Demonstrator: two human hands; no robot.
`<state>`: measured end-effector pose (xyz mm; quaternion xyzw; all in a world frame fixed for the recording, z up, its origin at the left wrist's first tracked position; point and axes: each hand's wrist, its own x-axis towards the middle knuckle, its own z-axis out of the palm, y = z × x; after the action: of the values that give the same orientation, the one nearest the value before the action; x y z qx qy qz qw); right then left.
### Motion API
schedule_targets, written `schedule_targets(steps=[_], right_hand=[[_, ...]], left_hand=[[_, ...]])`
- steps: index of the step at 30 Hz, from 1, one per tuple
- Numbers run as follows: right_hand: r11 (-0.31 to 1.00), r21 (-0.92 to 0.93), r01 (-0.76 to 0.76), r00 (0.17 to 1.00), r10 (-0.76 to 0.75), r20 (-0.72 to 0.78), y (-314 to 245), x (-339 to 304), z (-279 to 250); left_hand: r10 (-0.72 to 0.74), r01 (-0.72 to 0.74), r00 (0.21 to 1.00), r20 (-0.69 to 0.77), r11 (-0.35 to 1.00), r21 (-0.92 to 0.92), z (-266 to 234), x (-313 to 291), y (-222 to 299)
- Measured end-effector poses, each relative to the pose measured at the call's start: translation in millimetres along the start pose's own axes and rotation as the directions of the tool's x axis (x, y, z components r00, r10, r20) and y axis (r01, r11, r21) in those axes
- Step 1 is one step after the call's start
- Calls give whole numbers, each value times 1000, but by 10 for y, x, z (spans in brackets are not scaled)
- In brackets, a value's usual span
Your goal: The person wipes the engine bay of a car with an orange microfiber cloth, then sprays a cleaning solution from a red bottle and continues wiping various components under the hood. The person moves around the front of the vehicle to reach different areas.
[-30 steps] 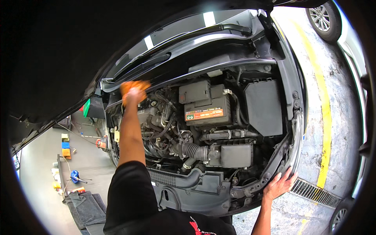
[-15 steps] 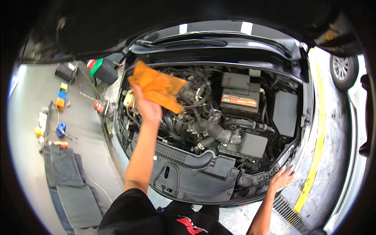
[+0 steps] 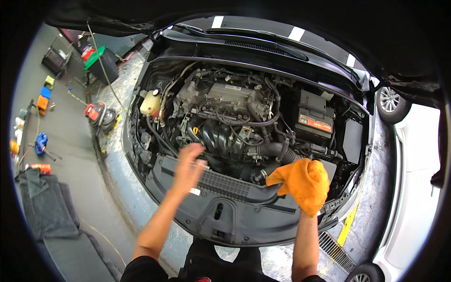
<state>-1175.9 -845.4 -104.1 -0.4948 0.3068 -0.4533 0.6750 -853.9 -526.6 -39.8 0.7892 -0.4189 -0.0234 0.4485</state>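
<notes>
An orange cloth (image 3: 307, 185) is bunched over my right hand, which hangs above the front right of the engine bay near the air filter box (image 3: 325, 170). The cloth hides the fingers of that hand. My left hand (image 3: 188, 170) hovers over the black front cover (image 3: 197, 214), its fingers apart and nothing in them; it is slightly smeared by motion. Behind it sits the engine (image 3: 221, 96), with its black intake manifold (image 3: 216, 136) and a yellow-ringed dipstick (image 3: 195, 130). A ribbed air hose (image 3: 287, 155) runs just behind the cloth.
A battery (image 3: 314, 120) fills the right rear of the bay, and a coolant tank (image 3: 150, 104) the left. The raised bonnet (image 3: 225, 10) hangs overhead, with its prop rod (image 3: 105, 70) at left. A white car (image 3: 408, 188) stands at right; tools and dark cloths (image 3: 49, 207) lie at left.
The orange cloth has passed from my left hand to my right. My left hand has come down towards the front cover, and my right has left the front right edge.
</notes>
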Motion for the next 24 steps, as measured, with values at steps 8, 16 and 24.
schedule_targets(steps=[8, 16, 24], right_hand=[[-424, -777, 465, 774, -231, 589, -518, 1228, 1077], [-431, -892, 137, 975, -102, 198, 877, 3475, 3322], [-117, -968, 220, 950, -198, 240, 2489, 3335, 5837]], left_hand=[[-273, 614, 786, -555, 449, 649, -2332, 125, -4087], [-665, 713, 661, -348, 414, 566, -2282, -163, -5153], [-652, 723, 658, -376, 408, 558, -2232, -158, -5027]])
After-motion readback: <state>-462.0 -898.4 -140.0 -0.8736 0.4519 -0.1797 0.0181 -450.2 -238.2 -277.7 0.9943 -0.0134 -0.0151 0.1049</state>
